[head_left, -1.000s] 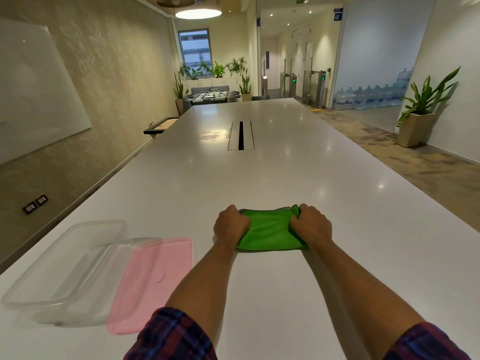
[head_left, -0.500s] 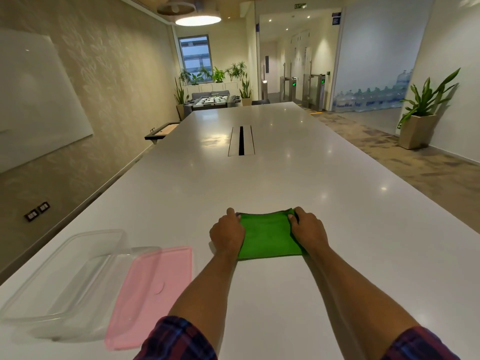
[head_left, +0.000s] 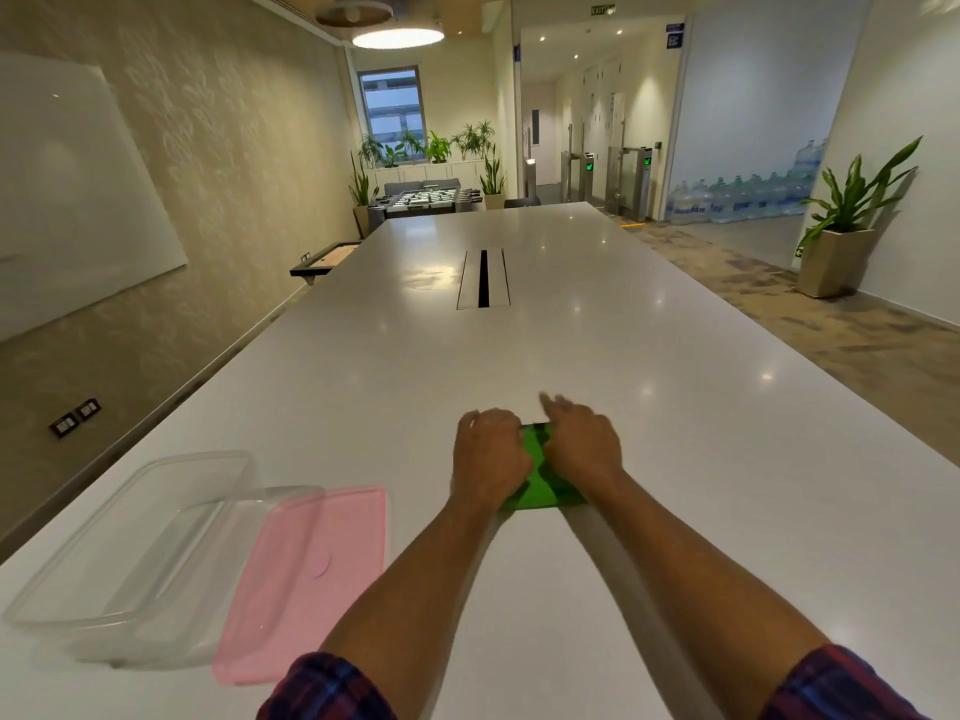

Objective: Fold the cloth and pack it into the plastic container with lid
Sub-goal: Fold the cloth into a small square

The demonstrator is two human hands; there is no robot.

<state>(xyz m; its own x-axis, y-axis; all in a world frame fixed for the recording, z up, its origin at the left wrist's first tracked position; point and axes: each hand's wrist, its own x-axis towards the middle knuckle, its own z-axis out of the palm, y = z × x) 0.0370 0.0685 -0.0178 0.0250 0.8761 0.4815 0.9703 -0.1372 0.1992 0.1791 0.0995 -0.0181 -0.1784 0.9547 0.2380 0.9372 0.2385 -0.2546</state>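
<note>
A green cloth (head_left: 543, 483), folded small, lies on the white table (head_left: 675, 459) in front of me. My left hand (head_left: 491, 454) rests on its left part with fingers curled. My right hand (head_left: 584, 444) lies on its right part, fingers stretched forward and blurred. The two hands are close together and hide most of the cloth; only a narrow strip shows between and below them. A clear plastic container (head_left: 135, 553) stands open at the near left. Its pink lid (head_left: 306, 574) lies flat beside it on the right, partly overlapping its rim.
A cable slot (head_left: 484, 278) is set into the table's middle, farther away. The table's left edge runs along a wall with a whiteboard (head_left: 72, 189). A potted plant (head_left: 841, 236) stands on the floor at the right.
Both hands have come together over the cloth, which now looks narrower than before. The view has shifted slightly, so the container and lid sit lower in the frame.
</note>
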